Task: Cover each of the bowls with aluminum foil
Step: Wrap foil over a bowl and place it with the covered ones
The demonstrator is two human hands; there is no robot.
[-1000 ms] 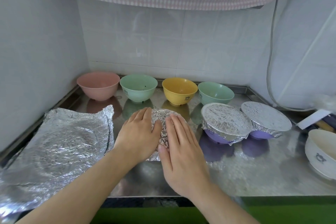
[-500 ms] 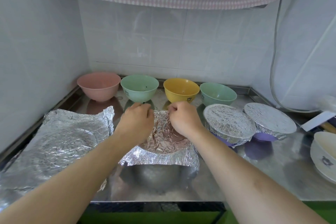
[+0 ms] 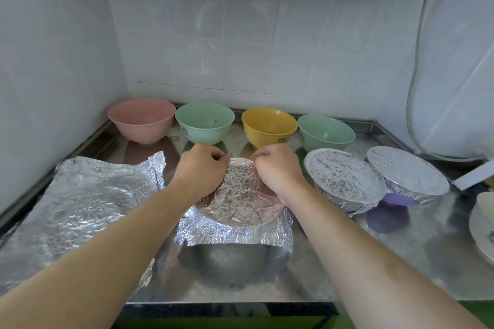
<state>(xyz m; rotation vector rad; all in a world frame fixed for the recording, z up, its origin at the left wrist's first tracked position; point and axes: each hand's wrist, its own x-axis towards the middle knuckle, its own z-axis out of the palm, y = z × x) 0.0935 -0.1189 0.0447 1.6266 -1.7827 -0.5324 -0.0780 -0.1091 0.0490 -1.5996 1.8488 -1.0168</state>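
Observation:
A crinkled foil sheet drapes over a bowl in the middle of the steel counter; the bowl under it is hidden. My left hand and my right hand have curled fingers pinching the foil's far edge, one on each side. Behind them stand a pink bowl, a green bowl, a yellow bowl and a second green bowl, all uncovered. To the right sit two purple bowls capped with foil, the nearer foil-covered bowl and the farther foil-covered bowl.
A stack of loose foil sheets lies on the left of the counter. A white bowl shows at the right edge. Tiled walls close in the left and back. A hose hangs down the right wall.
A second ago both hands lay flat on top of the foil. They have since moved to its far edge and curled to pinch it; the near flap now hangs loose.

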